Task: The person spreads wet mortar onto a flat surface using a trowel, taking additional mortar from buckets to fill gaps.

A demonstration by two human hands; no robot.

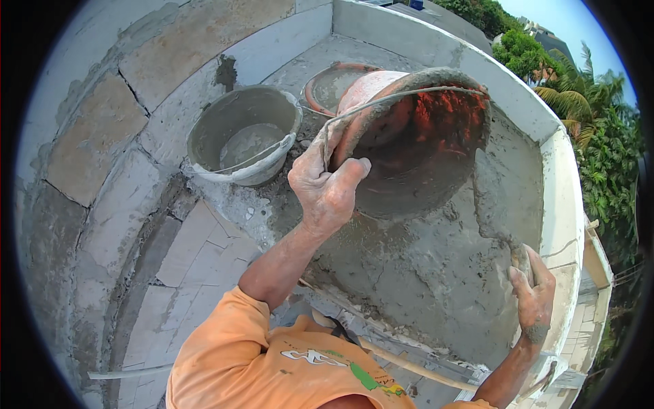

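A large orange bucket point(415, 129), its inside coated with wet grey mortar, is tipped on its side with the mouth turned toward me. My left hand point(327, 187) is closed around its near left rim, thumb at the inner edge, beside the wire handle. Wet mortar point(422, 273) lies spread below and to the right of the bucket. Over at the right, my right hand point(533, 293) is wrapped round the handle end of a mortar-caked tool point(521, 259). The tool stretches up toward the bucket's right side; mortar hides its exact kind.
A grey bucket point(272, 167) with a wire handle stands left of the orange one. Behind is another orange-rimmed container point(320, 92). A pale low wall point(562, 204) bounds the right side, with trees beyond. A long wooden pole point(409, 371) lies near my body.
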